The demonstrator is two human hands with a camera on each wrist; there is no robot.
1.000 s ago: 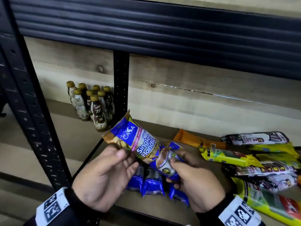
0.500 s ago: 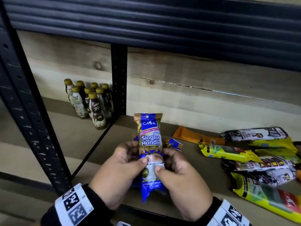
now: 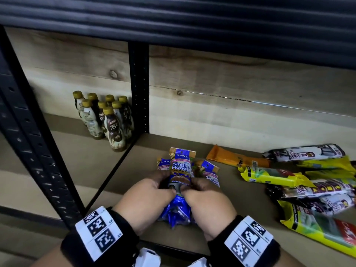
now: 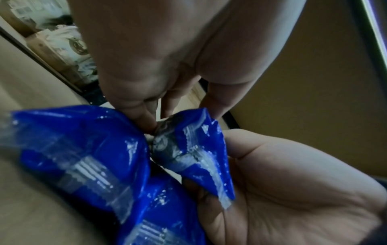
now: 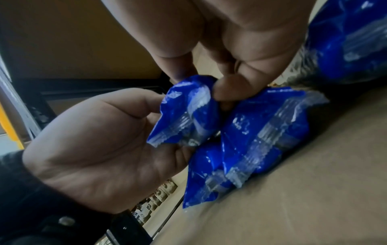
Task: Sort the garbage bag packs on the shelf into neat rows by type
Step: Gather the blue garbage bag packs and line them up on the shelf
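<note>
A blue "Singlet Handle" garbage bag pack (image 3: 181, 167) stands lengthwise between my hands, low over the shelf board (image 3: 134, 170). My left hand (image 3: 167, 185) pinches its left side and my right hand (image 3: 192, 186) pinches its right side, with the thumbs on top. Two more blue packs lie on the shelf under and beside it, one to the left (image 3: 163, 164) and one to the right (image 3: 210, 173). In the left wrist view my left hand's fingers (image 4: 146, 119) grip the crumpled blue end (image 4: 194, 149). The right wrist view shows the right hand's fingers (image 5: 226, 92) gripping the same end (image 5: 188, 112).
Unsorted packs lie to the right: an orange one (image 3: 237, 158), yellow ones (image 3: 269, 176), black-and-white ones (image 3: 304, 152) and a large yellow pack (image 3: 317, 228). Several brown-capped bottles (image 3: 107, 116) stand left of the black rear post (image 3: 138, 87). A black front post (image 3: 28, 132) rises at the left.
The blue pack went from tilted to straight and came down and forward onto the other blue packs. Both hands moved with it and kept hold.
</note>
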